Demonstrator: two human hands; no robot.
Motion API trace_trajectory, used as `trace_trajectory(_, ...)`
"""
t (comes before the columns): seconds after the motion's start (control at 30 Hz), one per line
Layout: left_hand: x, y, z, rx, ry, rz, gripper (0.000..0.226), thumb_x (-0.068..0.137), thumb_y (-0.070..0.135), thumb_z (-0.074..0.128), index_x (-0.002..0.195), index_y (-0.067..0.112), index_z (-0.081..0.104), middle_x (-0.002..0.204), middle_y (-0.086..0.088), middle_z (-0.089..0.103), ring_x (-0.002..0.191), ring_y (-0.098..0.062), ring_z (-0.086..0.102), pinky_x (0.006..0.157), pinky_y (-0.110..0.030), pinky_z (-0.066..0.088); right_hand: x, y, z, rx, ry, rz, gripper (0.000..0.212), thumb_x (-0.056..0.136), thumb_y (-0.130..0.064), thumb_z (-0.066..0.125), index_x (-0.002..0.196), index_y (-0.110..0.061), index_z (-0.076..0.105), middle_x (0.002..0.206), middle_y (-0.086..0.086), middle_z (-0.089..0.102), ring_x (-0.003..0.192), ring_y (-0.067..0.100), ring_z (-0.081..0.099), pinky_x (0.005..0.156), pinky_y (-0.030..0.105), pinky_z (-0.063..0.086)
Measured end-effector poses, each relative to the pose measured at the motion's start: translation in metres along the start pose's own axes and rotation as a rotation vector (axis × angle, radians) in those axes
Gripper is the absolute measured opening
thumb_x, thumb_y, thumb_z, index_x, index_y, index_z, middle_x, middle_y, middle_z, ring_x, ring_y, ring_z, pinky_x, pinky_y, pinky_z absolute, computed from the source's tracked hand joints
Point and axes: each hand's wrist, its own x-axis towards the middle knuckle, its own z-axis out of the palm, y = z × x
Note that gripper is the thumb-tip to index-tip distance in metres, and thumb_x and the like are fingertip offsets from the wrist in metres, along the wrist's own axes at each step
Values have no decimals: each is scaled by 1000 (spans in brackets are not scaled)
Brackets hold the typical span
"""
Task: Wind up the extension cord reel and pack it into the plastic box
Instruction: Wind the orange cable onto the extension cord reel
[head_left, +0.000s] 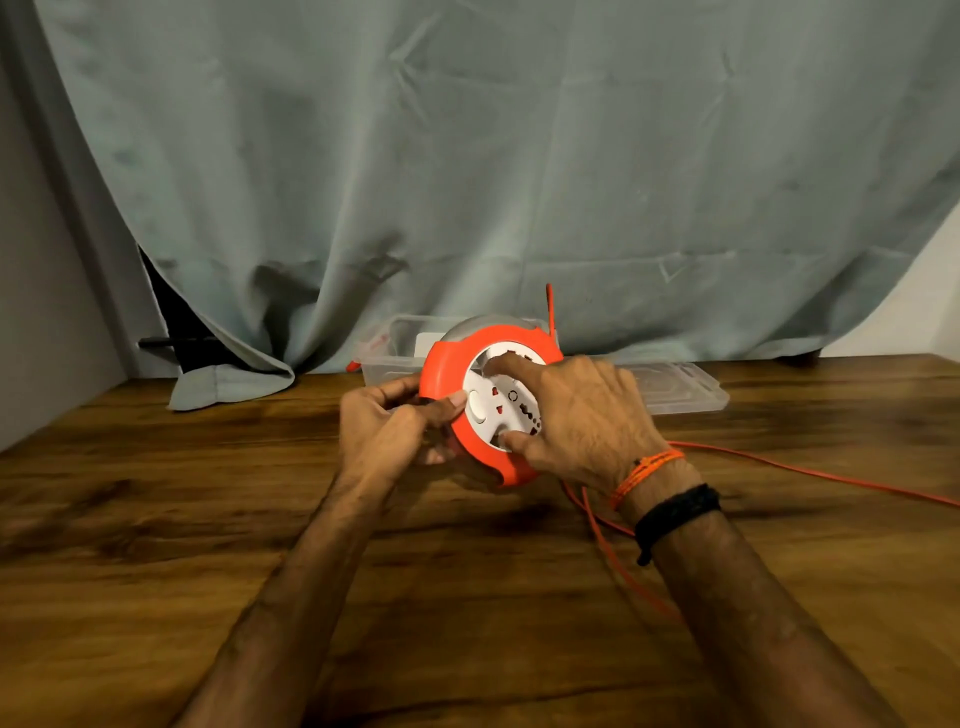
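An orange extension cord reel (441, 374) with a white socket face is held tilted above the wooden table, its face turned toward me. My left hand (395, 431) grips its left rim, thumb on the white face. My right hand (576, 415) curls over the right side, with a finger and the thumb hooked into the recesses of the white hub. The orange cord (810, 470) trails loose from under the reel across the table to the right and toward me. Behind the reel stands the clear plastic box (387, 358), partly hidden by it.
A clear plastic lid (680, 387) lies flat to the right of the box. A grey-green curtain (467, 182) hangs right behind, its hem resting on the table (156, 519) at the left. A grey wall closes the left side.
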Motion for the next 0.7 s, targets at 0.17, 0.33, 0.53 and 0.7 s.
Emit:
trace_trajectory(0.17,-1,-1,1,40,-14,13,37,71,5,81,107,5,72,84,-8,77,66,-24,74,54,-36,61,0,2,6,-4,-49,-27,67,77,-61,47,140,-42,37,119,1,65,107,31,61,89,40,47)
trace_trajectory(0.33,-1,-2,2,46,-29,30,37,71,6,81,106,5,72,87,-9,77,72,-24,75,56,-37,61,0,0,8,11,25,-19,61,83,-51,58,140,-46,38,115,4,66,108,35,60,83,39,45)
trace_trajectory(0.53,-4,1,5,38,-8,52,34,71,4,81,104,6,72,84,-9,76,67,-25,74,55,-38,61,0,-6,9,53,153,59,62,75,-53,64,134,-42,48,106,3,70,102,33,63,78,36,46)
trace_trajectory(0.7,-5,1,9,42,25,68,35,69,5,82,103,6,72,86,-15,75,73,-38,73,63,-51,60,3,-7,43,845,-6,716,30,80,-46,69,92,-19,68,100,3,75,89,17,69,76,30,55)
